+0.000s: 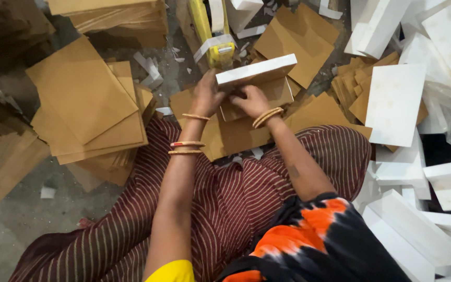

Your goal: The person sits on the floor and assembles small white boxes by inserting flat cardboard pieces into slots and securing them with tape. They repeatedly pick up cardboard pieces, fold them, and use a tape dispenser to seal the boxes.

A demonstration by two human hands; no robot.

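Observation:
I sit on the floor with a striped maroon cloth over my legs. My left hand and my right hand meet in front of me on a half-made box. The box has a white top face and brown card sides, and it is tilted up on its edge. Both hands grip its near side, with the fingers pressing on the brown card flap. Bangles ring both wrists. Under the box lie flat brown card sheets.
A stack of brown card sheets lies to my left, with more piles behind it. Finished white boxes are heaped at my right. A yellow tape dispenser lies just beyond the box. White paper scraps litter the grey floor.

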